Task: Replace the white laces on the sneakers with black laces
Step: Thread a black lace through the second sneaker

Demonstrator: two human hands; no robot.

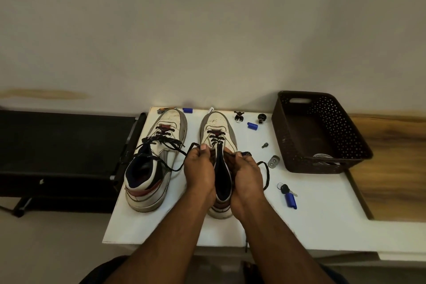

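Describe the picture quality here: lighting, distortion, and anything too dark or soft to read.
Head view: dim, warm light, with the white table the brightest area; wide-angle distortion bows the table edges and stretches both forearms; the basket interior is dark, its contents unclear; the left hand and right hand hide the middle of the right sneaker; small items near the wall are soft.

White-and-grey sneakers (pixel 159 159) carry black laces (pixel 166 143); a dark brown perforated basket (pixel 345 127) sits on the white table (pixel 311 219).
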